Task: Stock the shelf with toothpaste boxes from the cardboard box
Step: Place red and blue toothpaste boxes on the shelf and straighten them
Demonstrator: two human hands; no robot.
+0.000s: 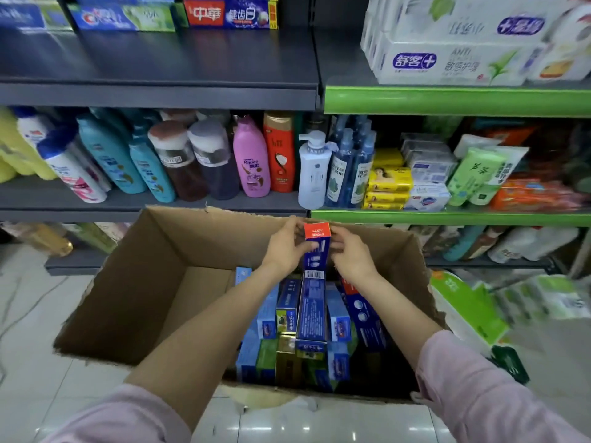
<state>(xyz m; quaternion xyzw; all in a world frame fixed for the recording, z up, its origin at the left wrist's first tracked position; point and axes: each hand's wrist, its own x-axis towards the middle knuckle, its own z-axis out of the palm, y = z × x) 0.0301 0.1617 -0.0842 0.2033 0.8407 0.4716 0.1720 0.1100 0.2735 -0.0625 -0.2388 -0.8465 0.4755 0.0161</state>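
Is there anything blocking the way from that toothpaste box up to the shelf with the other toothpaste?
Nothing visible does. Both hands hold the toothpaste box upright above the carton, and the dark shelf in front of the stocked toothpaste lies bare.

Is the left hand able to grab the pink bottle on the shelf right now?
Probably not right away. The left hand is busy holding the toothpaste box together with the right hand. The pink bottle stands unblocked at the shelf front, above the cardboard box.

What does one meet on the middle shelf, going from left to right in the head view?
White bottle with blue cap → teal bottles → dark bottles → pink bottle → red bottle → white pump bottle → blue bottles → yellow soap boxes → green packs.
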